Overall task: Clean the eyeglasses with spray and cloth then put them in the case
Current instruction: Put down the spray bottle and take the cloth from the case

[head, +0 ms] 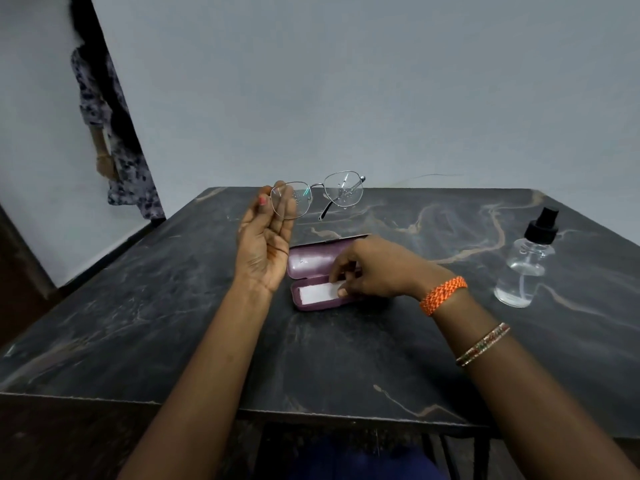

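Observation:
My left hand is raised above the table and holds thin metal-framed eyeglasses by their left lens rim. Droplets dot both lenses. Below them an open purple glasses case lies on the dark marble table. A folded white cloth rests in the case's lower half. My right hand reaches into the case and pinches the right end of the cloth. A clear spray bottle with a black nozzle stands upright at the right of the table.
A grey wall rises behind the table. At the far left a person in a patterned dress stands in a doorway. The table's near edge runs just above my forearms.

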